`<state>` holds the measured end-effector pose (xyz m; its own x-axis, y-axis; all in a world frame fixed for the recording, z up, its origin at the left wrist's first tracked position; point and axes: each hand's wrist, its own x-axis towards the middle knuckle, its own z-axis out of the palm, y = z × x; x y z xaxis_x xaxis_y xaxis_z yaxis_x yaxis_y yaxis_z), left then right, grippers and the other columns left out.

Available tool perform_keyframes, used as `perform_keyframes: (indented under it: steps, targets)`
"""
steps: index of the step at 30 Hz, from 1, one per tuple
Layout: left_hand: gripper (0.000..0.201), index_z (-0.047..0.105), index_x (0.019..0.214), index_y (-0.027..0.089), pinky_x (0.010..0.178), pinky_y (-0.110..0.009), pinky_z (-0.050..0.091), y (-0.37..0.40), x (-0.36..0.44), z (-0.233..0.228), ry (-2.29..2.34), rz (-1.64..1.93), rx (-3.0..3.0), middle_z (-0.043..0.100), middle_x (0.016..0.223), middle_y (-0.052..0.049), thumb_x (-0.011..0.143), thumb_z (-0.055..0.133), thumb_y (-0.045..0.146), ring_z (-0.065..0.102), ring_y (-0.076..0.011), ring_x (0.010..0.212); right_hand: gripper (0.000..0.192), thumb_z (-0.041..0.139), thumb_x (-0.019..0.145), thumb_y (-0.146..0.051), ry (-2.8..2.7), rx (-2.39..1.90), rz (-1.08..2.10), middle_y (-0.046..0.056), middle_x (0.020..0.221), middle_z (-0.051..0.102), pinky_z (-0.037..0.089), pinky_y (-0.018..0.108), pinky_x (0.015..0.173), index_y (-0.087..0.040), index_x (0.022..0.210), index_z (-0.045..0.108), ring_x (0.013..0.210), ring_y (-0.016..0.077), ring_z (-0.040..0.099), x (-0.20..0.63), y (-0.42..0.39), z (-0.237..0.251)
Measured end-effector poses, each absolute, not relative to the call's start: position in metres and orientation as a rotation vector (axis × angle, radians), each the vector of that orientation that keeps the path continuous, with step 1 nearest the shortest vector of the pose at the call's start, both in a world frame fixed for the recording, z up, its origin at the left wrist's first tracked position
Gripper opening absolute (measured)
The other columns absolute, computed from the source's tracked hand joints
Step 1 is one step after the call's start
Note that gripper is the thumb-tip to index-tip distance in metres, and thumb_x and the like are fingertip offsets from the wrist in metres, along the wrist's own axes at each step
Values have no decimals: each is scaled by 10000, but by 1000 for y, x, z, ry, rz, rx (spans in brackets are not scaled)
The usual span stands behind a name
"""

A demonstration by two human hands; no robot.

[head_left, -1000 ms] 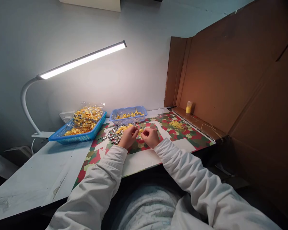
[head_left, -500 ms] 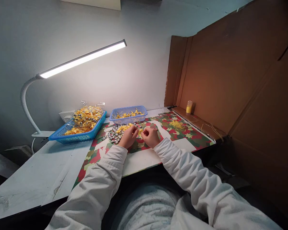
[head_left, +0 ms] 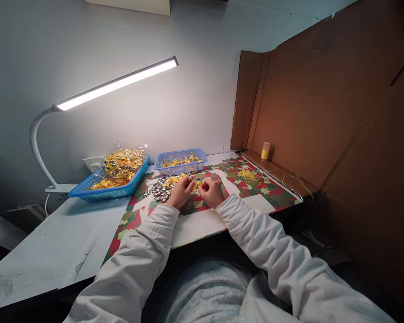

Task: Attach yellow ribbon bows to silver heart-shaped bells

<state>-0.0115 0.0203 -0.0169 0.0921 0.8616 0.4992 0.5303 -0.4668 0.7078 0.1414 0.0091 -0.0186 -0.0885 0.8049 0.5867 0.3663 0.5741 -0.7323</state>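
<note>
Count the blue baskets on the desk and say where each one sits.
2. The larger blue basket sits at the left under the lamp, piled with yellow pieces. The smaller blue basket sits against the wall, beyond the hands. More may lie out of view.

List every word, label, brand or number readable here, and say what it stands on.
None can be read.
Small yellow bottle: any label is too small to read.
Patterned mat: red and green shapes and stars, no lettering.
Blue baskets, lamp, cardboard: no print visible.
</note>
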Motion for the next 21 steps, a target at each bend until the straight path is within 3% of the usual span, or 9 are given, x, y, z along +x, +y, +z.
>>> perform_keyframes:
  steps: [21]
  targets:
    - [293,499,673,196,516,-239,369,22,-10,-20,1326,1336,1905,490,573,33,785,572,458,454,-113,533,224,557,717,-156,-1734,-1028,398,-20,528,538,378,241,554,-210,555,412,513,110,479,141,11,-22]
